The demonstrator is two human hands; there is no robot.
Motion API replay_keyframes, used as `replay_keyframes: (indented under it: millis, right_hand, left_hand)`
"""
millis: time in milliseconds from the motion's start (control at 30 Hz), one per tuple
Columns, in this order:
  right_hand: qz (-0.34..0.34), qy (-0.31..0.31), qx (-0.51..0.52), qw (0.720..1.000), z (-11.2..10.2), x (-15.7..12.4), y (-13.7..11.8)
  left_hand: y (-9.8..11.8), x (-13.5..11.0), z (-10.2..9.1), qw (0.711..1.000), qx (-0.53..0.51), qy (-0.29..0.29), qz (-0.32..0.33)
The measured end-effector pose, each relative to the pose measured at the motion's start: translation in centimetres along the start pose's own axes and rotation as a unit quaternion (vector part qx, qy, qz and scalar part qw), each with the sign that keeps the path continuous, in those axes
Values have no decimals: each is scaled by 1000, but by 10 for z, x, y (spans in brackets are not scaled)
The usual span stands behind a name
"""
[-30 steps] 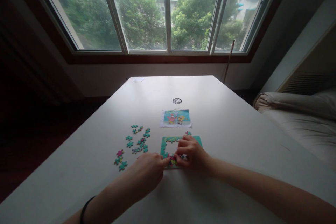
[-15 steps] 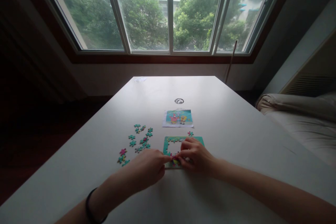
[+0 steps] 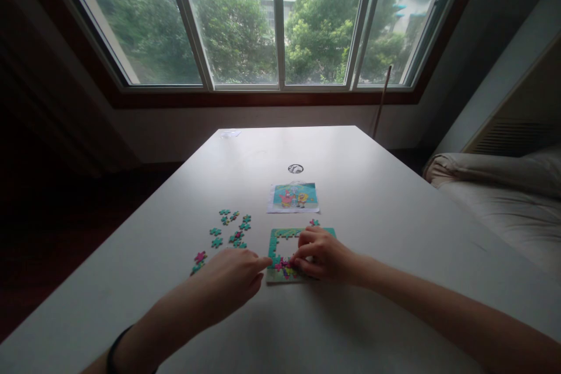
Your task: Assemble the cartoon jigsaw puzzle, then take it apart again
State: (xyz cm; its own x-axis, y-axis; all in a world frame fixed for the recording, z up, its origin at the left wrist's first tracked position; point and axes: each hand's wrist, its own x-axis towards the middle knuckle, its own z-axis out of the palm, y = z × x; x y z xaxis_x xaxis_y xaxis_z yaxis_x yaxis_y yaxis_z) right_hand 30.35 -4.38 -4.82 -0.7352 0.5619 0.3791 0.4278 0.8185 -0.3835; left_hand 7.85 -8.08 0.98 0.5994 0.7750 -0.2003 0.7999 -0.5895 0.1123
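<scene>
The jigsaw puzzle (image 3: 274,276), with its green border and an open white middle, lies flat on the white table. My right hand (image 3: 323,252) reaches over its right half. Thumb and fingertips are pinched at a small puzzle piece at the inner lower part, mostly hidden by the fingers. Pink and yellow-green pieces (image 3: 286,269) sit just left of those fingertips. My left hand (image 3: 239,272) is at the puzzle's left edge, index finger stretched towards it, the other fingers curled, holding nothing I can see.
Several loose puzzle pieces (image 3: 215,242) are scattered left of the puzzle. One piece (image 3: 314,222) lies above its top edge. A printed cartoon picture (image 3: 294,197) rests farther back, and behind it is a round black-and-white mark (image 3: 295,169). A padded seat (image 3: 495,181) stands at the right.
My left hand has drawn back leftwards from the pink pieces to the puzzle's left edge. My right hand stays pinched at nearly the same spot. The whole view has shifted slightly.
</scene>
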Motion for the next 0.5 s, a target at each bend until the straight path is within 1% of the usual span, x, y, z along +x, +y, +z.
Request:
replay_keyframes:
  millis: [133,200,300,400,500]
  right_hand:
    - [52,45,76,995,-3,-2,7]
    - [58,69,88,992,-2,-2,10]
    - [27,92,63,993,-1,-3,10]
    - [-3,100,29,995,0,-4,6]
    - [-14,102,16,995,1,-5,4]
  left_hand:
    - [7,-4,1,1000,-3,-8,9]
    - [8,-5,2,1000,2,-12,13]
    - [9,-4,6,1000,15,-17,8]
    - [10,-1,9,999,26,-26,1]
    - [10,0,12,999,34,-30,8]
